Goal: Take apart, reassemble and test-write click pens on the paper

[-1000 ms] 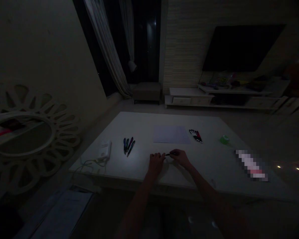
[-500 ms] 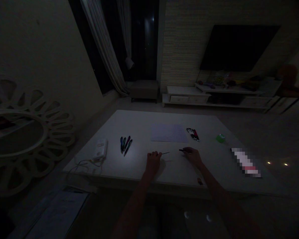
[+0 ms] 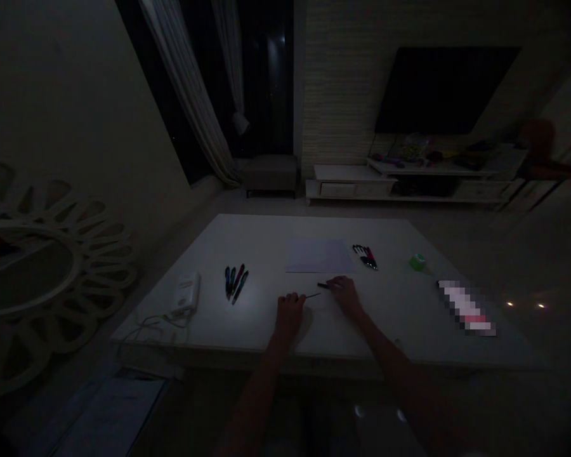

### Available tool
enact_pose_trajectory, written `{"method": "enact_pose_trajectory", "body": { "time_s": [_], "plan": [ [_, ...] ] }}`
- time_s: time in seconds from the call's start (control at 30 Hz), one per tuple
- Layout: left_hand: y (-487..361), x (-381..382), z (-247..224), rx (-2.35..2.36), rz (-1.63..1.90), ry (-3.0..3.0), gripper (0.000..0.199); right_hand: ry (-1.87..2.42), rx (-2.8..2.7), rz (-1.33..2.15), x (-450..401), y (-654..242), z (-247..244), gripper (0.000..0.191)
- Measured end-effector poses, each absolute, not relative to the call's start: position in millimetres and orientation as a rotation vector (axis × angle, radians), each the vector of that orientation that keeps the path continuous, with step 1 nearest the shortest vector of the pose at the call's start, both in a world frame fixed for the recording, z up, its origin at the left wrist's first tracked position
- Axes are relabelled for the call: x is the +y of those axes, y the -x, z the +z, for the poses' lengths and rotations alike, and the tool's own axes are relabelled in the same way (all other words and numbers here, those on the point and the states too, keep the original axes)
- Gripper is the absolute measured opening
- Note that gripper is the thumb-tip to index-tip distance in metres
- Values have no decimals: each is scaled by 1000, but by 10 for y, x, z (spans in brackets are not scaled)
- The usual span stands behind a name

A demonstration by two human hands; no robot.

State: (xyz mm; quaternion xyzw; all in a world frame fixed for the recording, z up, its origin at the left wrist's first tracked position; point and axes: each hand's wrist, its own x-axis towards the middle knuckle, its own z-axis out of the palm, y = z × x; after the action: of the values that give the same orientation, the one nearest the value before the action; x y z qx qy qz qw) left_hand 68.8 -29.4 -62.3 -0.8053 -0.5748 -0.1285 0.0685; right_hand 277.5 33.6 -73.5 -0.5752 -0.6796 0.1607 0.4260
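Observation:
Closed around a thin dark stick, my left hand (image 3: 290, 311) is near the front middle of the white table. The thin stick (image 3: 313, 295) points right from its fingertips. To its right, my right hand (image 3: 345, 293) pinches a short dark piece, like a pen part (image 3: 322, 285), whose end points left, close to the stick's tip but apart from it. Just beyond both hands lies a pale sheet of paper (image 3: 318, 255). Several dark pens (image 3: 235, 282) lie side by side to the left. A group of dark and red items (image 3: 365, 256) lies right of the paper.
On the white table (image 3: 261, 330), a white power strip (image 3: 186, 292) with cables stands at the left. A small green object (image 3: 417, 261) and a blurred-out flat object (image 3: 466, 308) are on the right. Behind are a grey stool (image 3: 269, 173) and a low white cabinet (image 3: 342, 172).
My right hand has moved left with the short dark piece, bringing it closer to the stick. My left hand stays nearly in place. The view has shifted slightly.

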Motion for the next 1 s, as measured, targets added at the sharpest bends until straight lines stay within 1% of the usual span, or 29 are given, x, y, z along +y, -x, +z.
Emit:
{"method": "enact_pose_trajectory", "body": {
  "time_s": [0.1,0.27,0.33,0.57,0.7,0.83,1.0],
  "plan": [
    [-694,-298,-613,-1717,-388,2430,26,1378,-1730,418,245,-2675,-715,23],
    [-692,-309,-603,-1717,-385,2430,24,1268,-1818,486,176,-2558,-697,12],
    [-689,-310,-605,-1722,-386,2427,24,1263,-1808,502,177,-2622,-706,11],
    [-692,-314,-593,-1743,-376,2438,26,1440,-1613,334,159,-2865,-799,19],
    [-696,-315,-582,-1747,-378,2444,26,1496,-1619,239,197,-2753,-826,18],
    [-695,-312,-589,-1739,-383,2435,26,1500,-1677,226,223,-2719,-842,16],
    [-697,-301,-604,-1725,-385,2441,25,1463,-1582,208,118,-2735,-871,23]
  ]
}}
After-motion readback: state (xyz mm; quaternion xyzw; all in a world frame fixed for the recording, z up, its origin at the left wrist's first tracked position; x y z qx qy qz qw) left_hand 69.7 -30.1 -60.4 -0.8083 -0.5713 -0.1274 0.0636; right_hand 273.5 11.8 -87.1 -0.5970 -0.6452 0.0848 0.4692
